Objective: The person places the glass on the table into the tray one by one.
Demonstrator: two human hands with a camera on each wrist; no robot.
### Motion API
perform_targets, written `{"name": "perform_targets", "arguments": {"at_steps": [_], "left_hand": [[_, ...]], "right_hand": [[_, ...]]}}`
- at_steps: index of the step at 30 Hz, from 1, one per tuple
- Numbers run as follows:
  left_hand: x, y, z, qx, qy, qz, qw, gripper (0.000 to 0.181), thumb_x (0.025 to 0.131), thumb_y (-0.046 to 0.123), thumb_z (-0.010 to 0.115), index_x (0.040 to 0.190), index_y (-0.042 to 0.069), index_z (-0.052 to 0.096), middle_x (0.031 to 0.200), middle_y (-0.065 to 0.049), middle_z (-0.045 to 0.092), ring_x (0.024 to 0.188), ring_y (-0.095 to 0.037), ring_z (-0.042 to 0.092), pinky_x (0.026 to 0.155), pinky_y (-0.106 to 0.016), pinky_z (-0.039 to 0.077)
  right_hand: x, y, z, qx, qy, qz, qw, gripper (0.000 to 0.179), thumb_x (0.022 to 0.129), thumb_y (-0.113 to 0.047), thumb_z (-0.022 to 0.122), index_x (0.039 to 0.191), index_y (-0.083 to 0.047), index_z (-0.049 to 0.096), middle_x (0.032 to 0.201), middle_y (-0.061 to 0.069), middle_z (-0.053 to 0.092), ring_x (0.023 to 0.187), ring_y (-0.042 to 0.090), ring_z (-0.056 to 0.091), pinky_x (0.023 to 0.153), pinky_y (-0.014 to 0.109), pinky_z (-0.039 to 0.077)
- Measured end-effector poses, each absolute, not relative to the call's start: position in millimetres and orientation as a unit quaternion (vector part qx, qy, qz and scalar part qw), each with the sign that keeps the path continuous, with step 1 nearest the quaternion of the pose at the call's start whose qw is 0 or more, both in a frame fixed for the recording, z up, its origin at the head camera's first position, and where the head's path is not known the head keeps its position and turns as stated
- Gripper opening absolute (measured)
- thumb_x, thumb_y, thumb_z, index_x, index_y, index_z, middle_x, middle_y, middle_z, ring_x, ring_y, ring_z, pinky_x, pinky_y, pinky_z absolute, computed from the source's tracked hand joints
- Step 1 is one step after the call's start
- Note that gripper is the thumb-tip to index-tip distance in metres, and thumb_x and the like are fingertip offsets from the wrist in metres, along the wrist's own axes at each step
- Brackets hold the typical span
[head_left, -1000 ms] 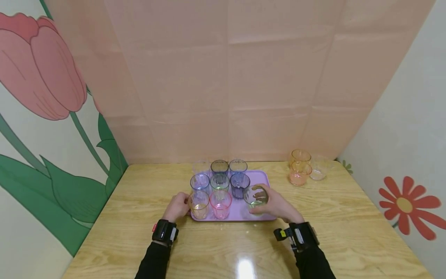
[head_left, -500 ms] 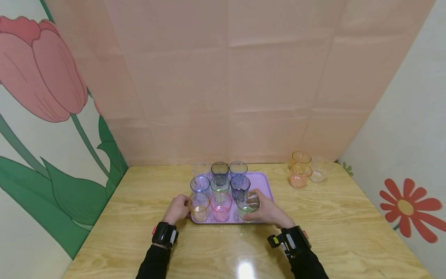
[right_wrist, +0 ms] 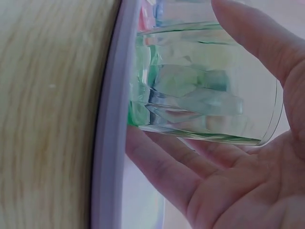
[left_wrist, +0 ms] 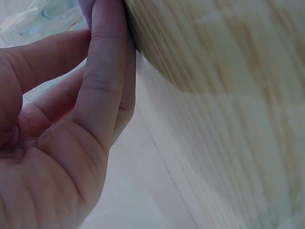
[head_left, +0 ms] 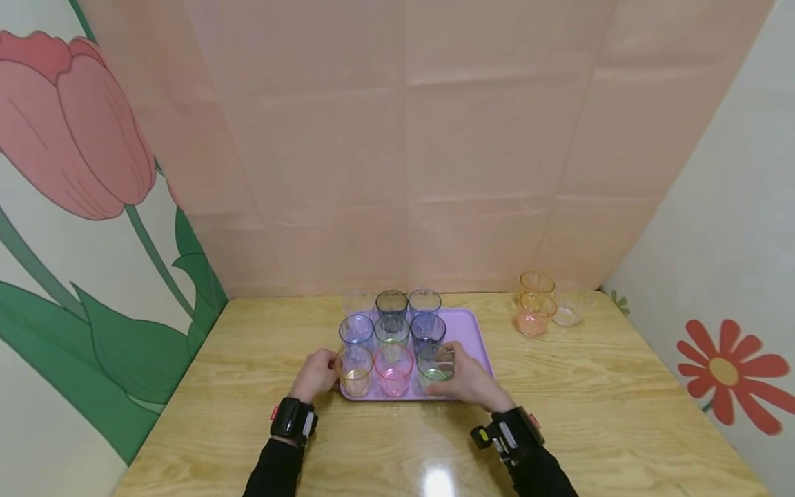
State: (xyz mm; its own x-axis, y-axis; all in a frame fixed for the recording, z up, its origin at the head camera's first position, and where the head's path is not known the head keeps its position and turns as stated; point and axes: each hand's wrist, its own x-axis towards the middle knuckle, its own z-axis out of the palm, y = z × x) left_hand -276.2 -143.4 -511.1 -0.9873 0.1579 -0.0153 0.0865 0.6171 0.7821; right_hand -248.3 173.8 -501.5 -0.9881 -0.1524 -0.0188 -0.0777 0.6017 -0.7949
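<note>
On the lavender tray [head_left: 466, 331] glasses stand upright in rows. My right hand [head_left: 468, 378] holds a green-tinted glass [head_left: 435, 369] at the front row's right end, thumb on one side and fingers on the other in the right wrist view; its base is at the tray. Left of it stand a pink glass [head_left: 393, 373] and a yellow-rimmed glass [head_left: 355, 373]. At the tray's front left, my left hand [head_left: 317, 373] pinches the tray's edge, straight fingers along it in the left wrist view; its fingertips are partly hidden.
Behind the front row are a blue glass [head_left: 357, 333], a dark blue glass [head_left: 428, 333] and several others. Off the tray at the back right, an orange-pink glass [head_left: 535, 317] and a clear glass [head_left: 568, 312] stand on the wooden table [head_left: 621, 386]. A pink cover hangs behind.
My right hand has moved left with the green-tinted glass, bringing it beside the pink glass in the front row. The left hand has stayed at the tray's edge.
</note>
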Motion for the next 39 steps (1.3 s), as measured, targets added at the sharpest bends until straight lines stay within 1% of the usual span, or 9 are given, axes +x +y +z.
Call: {"name": "perform_targets", "arguments": {"at_steps": [3,7,11,14,21,26,29,34,39], "left_hand": [[-276.8,-143.8,-510.5,0.065,0.899,0.432,0.042,0.018,0.095,-0.002,0.056,0.081,-0.003,0.067,0.067,-0.002,0.057,0.06,-0.015,0.062,0.055,-0.026,0.052],[-276.8,-143.9,-511.1,0.065,0.897,0.435,0.045,0.019,0.096,-0.001,0.056,0.081,-0.003,0.067,0.068,-0.002,0.058,0.06,-0.015,0.062,0.055,-0.026,0.053],[-276.1,-143.1,-510.5,0.067,0.898,0.433,0.04,0.018,0.094,-0.003,0.057,0.08,-0.002,0.067,0.068,-0.002,0.058,0.06,-0.015,0.062,0.055,-0.026,0.053],[-276.0,-142.8,-509.3,0.069,0.901,0.427,0.037,0.015,0.092,-0.005,0.058,0.079,-0.002,0.067,0.068,-0.001,0.058,0.06,-0.014,0.062,0.055,-0.026,0.053],[-275.3,-144.1,-508.6,0.071,0.899,0.431,0.041,0.017,0.093,-0.004,0.057,0.078,-0.001,0.066,0.069,-0.003,0.059,0.06,-0.015,0.063,0.056,-0.027,0.053],[-274.5,-143.6,-513.3,0.072,0.902,0.424,0.037,0.016,0.088,-0.007,0.059,0.076,0.002,0.065,0.068,-0.001,0.058,0.06,-0.014,0.061,0.055,-0.026,0.051],[-274.1,-144.1,-514.5,0.077,0.903,0.422,0.033,0.016,0.087,-0.007,0.06,0.075,0.002,0.064,0.067,-0.001,0.057,0.059,-0.014,0.06,0.054,-0.026,0.05],[-273.0,-144.3,-512.9,0.083,0.9,0.428,0.029,0.017,0.086,-0.007,0.058,0.073,0.002,0.064,0.065,0.0,0.056,0.057,-0.014,0.059,0.053,-0.026,0.049],[-272.1,-143.6,-510.6,0.088,0.898,0.43,0.028,0.016,0.087,-0.007,0.057,0.075,-0.001,0.064,0.065,0.0,0.056,0.058,-0.015,0.06,0.053,-0.027,0.051]], "right_hand": [[-248.4,170.4,-500.9,-0.059,0.889,-0.451,0.048,0.092,0.065,-0.019,0.097,0.136,0.003,0.043,0.124,0.023,0.066,0.114,0.038,0.064,0.097,0.052,0.052],[-247.3,167.3,-500.1,-0.056,0.886,-0.457,0.055,0.093,0.066,-0.018,0.096,0.137,0.005,0.041,0.126,0.025,0.065,0.116,0.04,0.063,0.099,0.053,0.051],[-246.4,166.3,-499.4,-0.057,0.892,-0.445,0.055,0.092,0.066,-0.019,0.096,0.136,0.005,0.042,0.125,0.025,0.065,0.115,0.04,0.064,0.098,0.053,0.051],[-246.4,166.2,-498.6,-0.059,0.9,-0.43,0.05,0.09,0.066,-0.021,0.096,0.134,0.005,0.043,0.123,0.024,0.066,0.111,0.039,0.065,0.095,0.052,0.053],[-246.3,166.3,-501.4,-0.065,0.897,-0.435,0.041,0.083,0.067,-0.022,0.095,0.129,0.004,0.047,0.121,0.023,0.066,0.11,0.038,0.065,0.092,0.05,0.055],[-245.4,168.4,-503.2,-0.065,0.903,-0.424,0.037,0.089,0.065,-0.023,0.096,0.132,0.006,0.046,0.12,0.022,0.066,0.107,0.036,0.065,0.091,0.051,0.055],[-244.3,170.4,-503.0,-0.07,0.905,-0.417,0.035,0.091,0.064,-0.023,0.097,0.134,0.007,0.046,0.118,0.021,0.066,0.106,0.035,0.065,0.091,0.052,0.055],[-242.9,172.4,-502.4,-0.08,0.907,-0.412,0.025,0.088,0.063,-0.021,0.097,0.133,0.006,0.05,0.115,0.019,0.067,0.105,0.035,0.065,0.093,0.054,0.053],[-244.1,173.8,-500.9,-0.085,0.901,-0.424,0.025,0.085,0.063,-0.017,0.097,0.133,0.005,0.052,0.116,0.019,0.067,0.105,0.035,0.065,0.094,0.054,0.052]]}}
